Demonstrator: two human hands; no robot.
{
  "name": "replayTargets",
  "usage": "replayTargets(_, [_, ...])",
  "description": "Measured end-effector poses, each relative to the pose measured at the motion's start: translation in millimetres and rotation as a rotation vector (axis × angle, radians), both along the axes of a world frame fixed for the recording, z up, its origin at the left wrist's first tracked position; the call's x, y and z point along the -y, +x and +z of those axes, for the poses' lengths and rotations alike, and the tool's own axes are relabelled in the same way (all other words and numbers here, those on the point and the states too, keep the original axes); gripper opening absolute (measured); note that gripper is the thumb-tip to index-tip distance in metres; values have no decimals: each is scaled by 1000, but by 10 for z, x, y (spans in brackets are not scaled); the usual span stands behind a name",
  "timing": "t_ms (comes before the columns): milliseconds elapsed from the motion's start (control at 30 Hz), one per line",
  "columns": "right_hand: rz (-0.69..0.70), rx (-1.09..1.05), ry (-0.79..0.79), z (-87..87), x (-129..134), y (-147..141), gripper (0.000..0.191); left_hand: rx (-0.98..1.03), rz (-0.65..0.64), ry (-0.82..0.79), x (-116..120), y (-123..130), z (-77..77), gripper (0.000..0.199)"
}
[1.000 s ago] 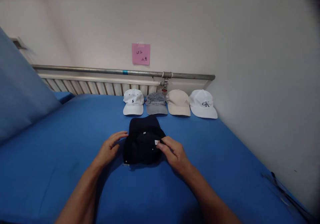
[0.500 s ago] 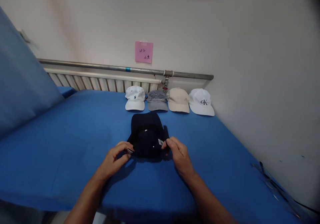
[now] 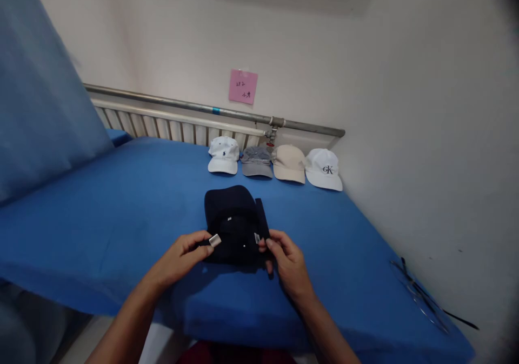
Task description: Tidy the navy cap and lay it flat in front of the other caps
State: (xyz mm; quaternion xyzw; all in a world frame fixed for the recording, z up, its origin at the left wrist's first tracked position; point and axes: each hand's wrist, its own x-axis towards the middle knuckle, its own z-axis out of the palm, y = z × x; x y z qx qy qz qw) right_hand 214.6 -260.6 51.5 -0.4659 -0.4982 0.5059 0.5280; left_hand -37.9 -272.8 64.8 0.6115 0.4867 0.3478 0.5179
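A dark navy baseball cap (image 3: pixel 232 202) lies upside down on the blue-covered bed, its brim pointing away from me and its inside facing up. At its near left side my left hand (image 3: pixel 184 256) pinches a small silver buckle (image 3: pixel 215 240) between thumb and fingers. My right hand (image 3: pixel 290 261) is closed on the cap's dark strap (image 3: pixel 263 218) at the right side, and the strap's free end sticks up away from me. White labels show inside the cap.
Behind the navy cap stand a white cap (image 3: pixel 224 156), a grey cap (image 3: pixel 257 162), a beige cap (image 3: pixel 289 164) and a white cap with black letters (image 3: pixel 324 169) in a row. Eyeglasses (image 3: pixel 419 293) lie at the right edge beside the wall. A blue curtain (image 3: pixel 40 93) hangs left.
The buckle in my left hand has turned its flat silver face upward. More of the strap now stands out from my right hand. The camera view has tilted slightly.
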Motion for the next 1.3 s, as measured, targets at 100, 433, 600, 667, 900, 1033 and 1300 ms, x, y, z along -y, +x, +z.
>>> replayTargets(100, [-19,-146,-71,85,92,37,31,-17,-11,28,70,-32,6,24])
replayTargets(433, [-163,-436,-243,206,127,422,30,-40,8,53,129,55,-21,27])
replayTargets(600, [-126,-357,-192,205,119,330,29,44,30,-23,114,69,-110,27])
replayTargets(667, [-72,-310,-181,199,139,258,30,63,49,-54,115,61,-147,27])
replayTargets(900, [-19,172,99,410,206,99,27,110,42,-22,116,33,-225,26])
replayTargets(1033, [141,658,443,751,171,-196,22,155,22,0,121,17,-260,18])
replayTargets(1300, [457,1586,567,818,-9,-860,21,223,-27,-54,103,2,-327,18])
